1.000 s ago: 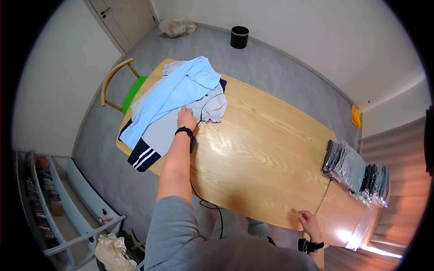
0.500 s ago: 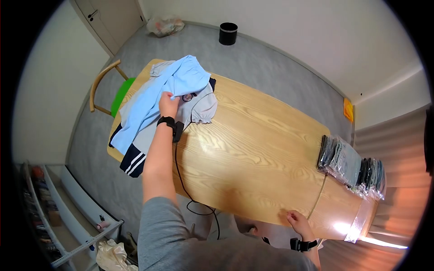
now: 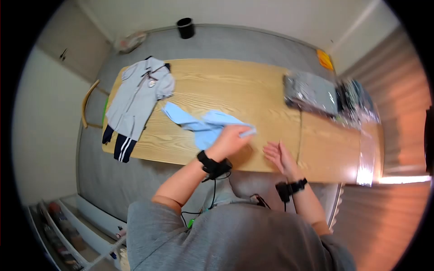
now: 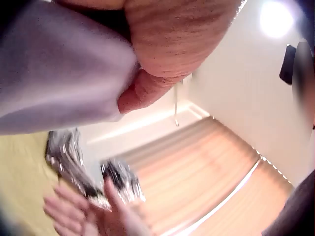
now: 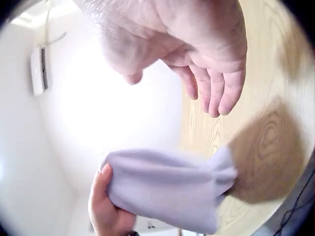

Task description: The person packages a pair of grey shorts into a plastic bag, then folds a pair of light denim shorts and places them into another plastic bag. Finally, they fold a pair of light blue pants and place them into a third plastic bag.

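Light blue pants (image 3: pixel 210 128) hang bunched above the near middle of the table, blurred by motion. My left hand (image 3: pixel 230 142) grips one end of them, thumb and fingers pinching the cloth (image 4: pixel 64 73) in the left wrist view. Apart from the cloth, my right hand (image 3: pixel 279 158) is held over the table's front edge with fingers spread and nothing in it. In the right wrist view the gripped pants (image 5: pixel 167 189) appear below that hand's loosely bent fingers (image 5: pixel 216 93). A grey short-sleeved shirt (image 3: pixel 140 97) lies flat on the left of the table, over navy striped pants (image 3: pixel 123 147).
Plastic-wrapped folded clothes (image 3: pixel 312 92) are stacked at the table's (image 3: pixel 226 77) right end. A wooden chair (image 3: pixel 86 104) stands off the left end, and a black bin (image 3: pixel 185 28) on the floor behind. Thin black cable (image 3: pixel 213 194) runs down from my left wrist.
My left hand took hold of the light blue pants and pulled them off the grey shirt, rightward and toward me. My right hand rose and its fingers opened out. The head view turned right.
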The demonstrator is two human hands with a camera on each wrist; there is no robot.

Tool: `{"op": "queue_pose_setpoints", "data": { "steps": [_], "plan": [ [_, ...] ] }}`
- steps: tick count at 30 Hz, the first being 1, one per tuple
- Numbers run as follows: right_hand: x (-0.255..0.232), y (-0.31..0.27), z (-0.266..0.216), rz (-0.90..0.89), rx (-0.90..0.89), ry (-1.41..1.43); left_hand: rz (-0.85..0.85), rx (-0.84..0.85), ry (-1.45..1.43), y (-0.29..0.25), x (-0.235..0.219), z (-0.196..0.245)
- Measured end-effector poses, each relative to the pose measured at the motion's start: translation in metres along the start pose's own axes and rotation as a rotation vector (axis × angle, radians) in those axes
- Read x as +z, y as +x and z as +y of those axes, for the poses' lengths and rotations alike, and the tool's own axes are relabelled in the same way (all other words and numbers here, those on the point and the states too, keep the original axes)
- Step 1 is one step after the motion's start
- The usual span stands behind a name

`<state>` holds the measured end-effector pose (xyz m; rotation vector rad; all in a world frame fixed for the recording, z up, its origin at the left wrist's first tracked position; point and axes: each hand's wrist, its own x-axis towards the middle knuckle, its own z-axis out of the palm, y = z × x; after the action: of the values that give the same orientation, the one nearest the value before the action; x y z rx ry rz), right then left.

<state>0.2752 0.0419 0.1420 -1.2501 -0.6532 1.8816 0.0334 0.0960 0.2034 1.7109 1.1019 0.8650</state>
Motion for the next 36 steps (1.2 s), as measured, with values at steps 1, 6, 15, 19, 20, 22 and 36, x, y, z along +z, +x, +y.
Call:
{"op": "queue_pose_setpoints", "data": {
  "steps": [1,6,15,19,20,22,36],
  "plan": [
    [-0.011,-0.009,-0.002,-0.025,0.06,0.275,-0.119,0.039,-0.015,-0.007,0.038,0.014],
    [-0.085,-0.089,0.007,0.001,0.038,0.165,-0.69,0.244,0.0,-0.046,0.194,0.07],
    [-0.196,-0.312,0.027,0.364,-0.304,0.382,-0.804,0.394,-0.253,-0.055,0.329,0.131],
    [-0.204,-0.383,0.029,0.433,-0.474,0.352,-0.751,0.332,-0.187,-0.032,0.375,0.141],
    [-0.199,-0.394,0.03,0.459,-0.499,0.364,-0.705,0.448,-0.198,-0.03,0.388,0.141],
    [-0.186,-0.411,0.033,0.443,-0.566,0.362,-0.737,0.688,-0.127,-0.03,0.414,0.149],
    [-0.151,-0.421,0.081,1.435,-0.784,-0.538,-1.124,0.773,0.231,-0.053,0.457,0.243]
  ]
}}
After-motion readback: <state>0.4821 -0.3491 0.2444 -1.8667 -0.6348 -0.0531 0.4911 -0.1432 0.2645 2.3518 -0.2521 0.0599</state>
